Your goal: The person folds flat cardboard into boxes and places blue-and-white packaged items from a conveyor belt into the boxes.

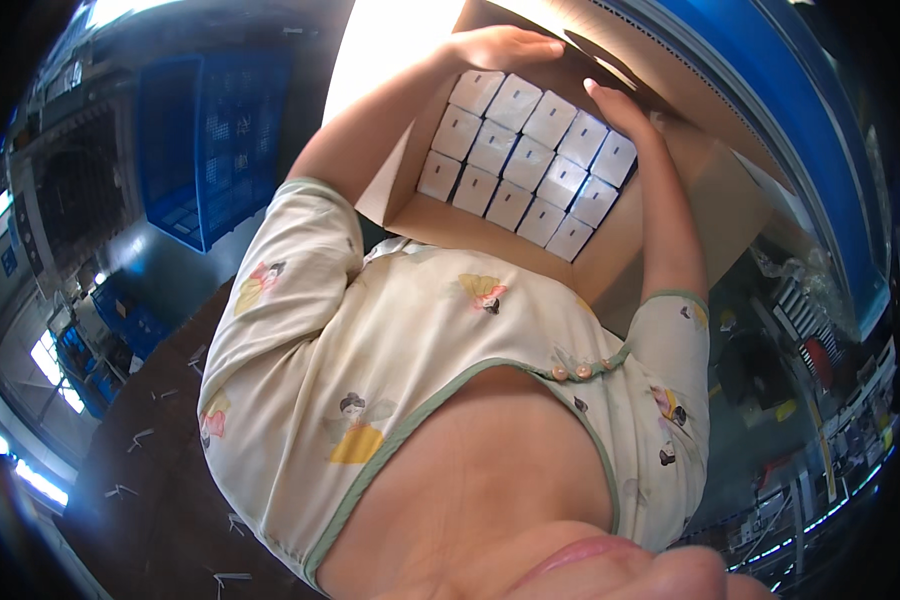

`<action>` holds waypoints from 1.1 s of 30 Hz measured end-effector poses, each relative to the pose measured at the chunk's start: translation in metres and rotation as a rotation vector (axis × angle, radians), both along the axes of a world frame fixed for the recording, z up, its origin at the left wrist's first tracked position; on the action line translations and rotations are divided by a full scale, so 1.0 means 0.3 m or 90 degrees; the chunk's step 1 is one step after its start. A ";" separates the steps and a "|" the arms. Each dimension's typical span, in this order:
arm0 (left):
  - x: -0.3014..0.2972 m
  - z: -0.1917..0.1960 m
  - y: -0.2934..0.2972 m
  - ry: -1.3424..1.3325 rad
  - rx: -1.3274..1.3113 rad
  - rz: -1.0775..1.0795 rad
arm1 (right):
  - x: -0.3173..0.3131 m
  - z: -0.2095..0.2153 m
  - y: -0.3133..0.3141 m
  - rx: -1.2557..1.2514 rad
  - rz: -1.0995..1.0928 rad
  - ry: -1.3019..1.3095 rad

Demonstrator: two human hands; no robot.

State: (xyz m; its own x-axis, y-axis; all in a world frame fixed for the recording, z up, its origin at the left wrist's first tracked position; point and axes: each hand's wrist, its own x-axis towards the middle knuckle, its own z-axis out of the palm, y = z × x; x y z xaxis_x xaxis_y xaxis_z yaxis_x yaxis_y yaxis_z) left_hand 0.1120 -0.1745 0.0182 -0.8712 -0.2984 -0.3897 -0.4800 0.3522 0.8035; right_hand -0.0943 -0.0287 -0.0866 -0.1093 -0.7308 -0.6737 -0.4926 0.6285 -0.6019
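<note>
**Open carton packed with small white boxes, both hands at its far end**

Cardboard carton (450,222) held open in front of the chest, flaps up, near wall just above the cream printed top (410,350). Inside: small white boxes (523,163) standing upright, tops showing, packed edge to edge in neat rows. Three rows visible, roughly four to five boxes in each, running from the carton's left wall to its right wall. No gaps between them; a strip of bare cardboard floor left along the near wall.

Left hand (505,47) at the far left corner of the carton, palm down, fingers together and stretched flat over the far flap, just above the nearest white box. Not clamped on anything visible; whether the fingertips press the flap or only rest there, impossible to tell.

Right hand (625,108) at the far right edge of the packed rows, fingers together and pointed along the edge, side of the hand against the outermost boxes at the right wall. Thumb hidden, so any grip on a box impossible to confirm.

Both bare forearms reaching up along the carton's two side walls.

Around: blue plastic crate (210,140) off to the left on the floor, more blue crates (120,310) further down the left side, dark floor (160,470) with small pale scraps on it. Large blue surface (770,90) beyond the carton at the upper right. Cluttered shelving and small items at the lower right, too small to make out.
</note>
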 end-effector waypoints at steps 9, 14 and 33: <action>0.628 0.436 -0.608 0.140 -0.634 0.451 | 0.069 0.338 0.315 -0.135 -0.105 -0.055; 0.574 0.358 -0.651 0.000 -0.844 0.439 | 0.247 0.526 0.257 -0.109 0.035 0.037; 0.696 0.370 -1.060 0.012 -0.470 0.523 | 0.193 1.041 -0.008 -0.597 -0.108 0.118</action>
